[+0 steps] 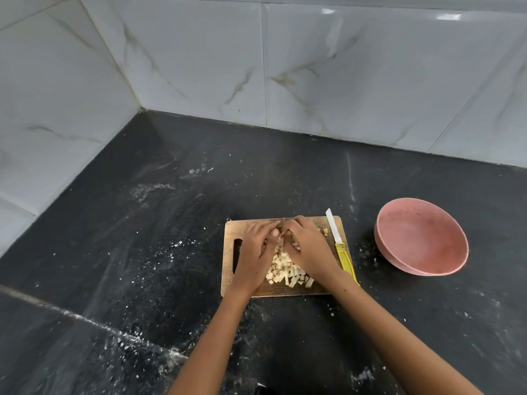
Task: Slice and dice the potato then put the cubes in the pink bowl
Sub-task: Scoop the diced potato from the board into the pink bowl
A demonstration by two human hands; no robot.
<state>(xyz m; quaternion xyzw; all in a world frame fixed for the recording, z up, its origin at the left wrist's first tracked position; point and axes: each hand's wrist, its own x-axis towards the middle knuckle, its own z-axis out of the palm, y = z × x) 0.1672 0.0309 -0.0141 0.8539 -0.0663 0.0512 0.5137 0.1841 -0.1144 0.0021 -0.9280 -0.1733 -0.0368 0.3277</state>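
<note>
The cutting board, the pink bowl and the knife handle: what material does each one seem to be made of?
Cutting board: probably wood or bamboo, matte brown with worn patches. Pink bowl: likely plastic or a fibre composite, matte and faintly speckled, without glaze shine. Knife handle: seemingly yellow plastic, smooth, uniform colour; its blade looks pale, metal or ceramic, unclear.

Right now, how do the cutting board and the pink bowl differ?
The wooden cutting board is flat, rectangular and brown; the pink bowl is round and deep. The board carries the potato cubes, a yellow-handled knife and both hands; the bowl holds no cubes. Both sit on the black countertop.
</note>
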